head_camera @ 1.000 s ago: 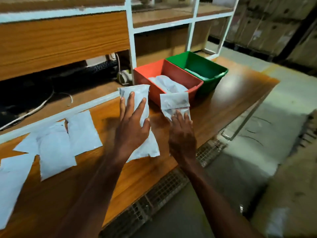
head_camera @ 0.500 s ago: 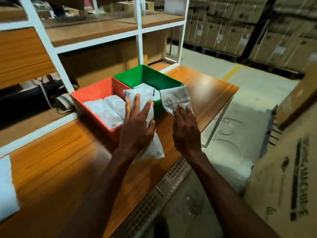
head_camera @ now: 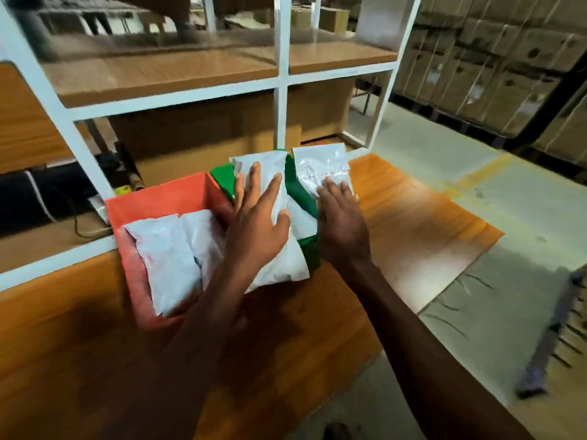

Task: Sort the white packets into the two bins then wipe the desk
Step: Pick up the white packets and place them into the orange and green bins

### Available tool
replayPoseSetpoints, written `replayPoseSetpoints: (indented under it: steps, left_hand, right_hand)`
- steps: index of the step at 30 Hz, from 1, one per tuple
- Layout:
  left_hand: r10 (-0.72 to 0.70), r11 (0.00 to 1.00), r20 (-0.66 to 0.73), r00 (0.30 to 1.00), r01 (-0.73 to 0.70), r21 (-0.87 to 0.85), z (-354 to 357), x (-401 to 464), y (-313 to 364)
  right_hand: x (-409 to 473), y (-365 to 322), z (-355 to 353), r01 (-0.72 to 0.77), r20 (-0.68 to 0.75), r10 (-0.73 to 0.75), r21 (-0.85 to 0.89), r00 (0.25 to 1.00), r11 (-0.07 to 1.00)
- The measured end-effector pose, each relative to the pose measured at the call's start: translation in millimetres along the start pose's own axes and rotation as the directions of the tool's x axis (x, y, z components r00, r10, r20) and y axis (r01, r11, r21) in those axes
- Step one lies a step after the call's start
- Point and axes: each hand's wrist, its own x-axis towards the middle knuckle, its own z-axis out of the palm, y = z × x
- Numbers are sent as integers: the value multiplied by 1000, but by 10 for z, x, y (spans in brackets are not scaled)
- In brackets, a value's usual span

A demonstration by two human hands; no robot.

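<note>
White packets are now over the bins: the left hand (head_camera: 257,223) holds a long packet (head_camera: 273,217) above the green bin (head_camera: 301,192), fingers spread flat on its face and thumb hooked at the right edge, whereas a second ago it was pressed against the counter (head_camera: 413,223), short of the orange bin (head_camera: 178,198). Right hand (head_camera: 341,217) grips a shorter, crinkled glossy packet (head_camera: 320,168) at its lower edge, fingers on the near face and thumb hidden, over the green bin's right side; it too has advanced from the orange bin's near rim. Judgement: both are about to be released into green. Orange bin already contains two soft, creased pouches (head_camera: 171,258) lying flat. Both bins are rigid, rectangular plastic; counter is smooth wood-grain laminate. Wiping not yet begun.
</note>
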Motion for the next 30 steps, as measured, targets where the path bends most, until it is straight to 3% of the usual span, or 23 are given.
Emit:
replayPoseSetpoints:
  steps: [5,10,15,17,19,23,25,27,30]
  left_hand:
    - [-204,971,-14,979,204,125,282,546,-240]
    - [-363,917,42,931,348,193,606,906,-346]
    - [-547,816,251,798,442,373,997,1107,-511]
    - [-625,758,331,707,450,472,1164,1068,-601]
    - [-664,716,357,657,422,556,1276,1003,-683]
    - [-686,665,337,645,366,651,1357,965,-770]
    - [-693,656,343,634,358,665,1360,956,-771]
    - [-690,664,332,643,381,643,1350,961,-748]
    - [-657,697,290,696,413,586,1301,980,-683]
  right_hand:
    - [629,118,419,96,146,-107,84,984,992]
    - [1143,342,858,141,350,-174,120,921,983]
    - [1435,593,1321,199,538,-195,52,820,979]
    - [1475,661,1426,253,636,-217,36,740,967]
    - [1479,680,1483,316,753,-214,8,623,949]
    - [1482,746,1749,396,887,-159,-30,435,918]
    - [1477,806,1859,397,910,-124,-47,395,916]
    - [1482,811,1782,345,901,-129,-25,415,938]
    - [1500,819,1628,219,820,-205,100,534,971]
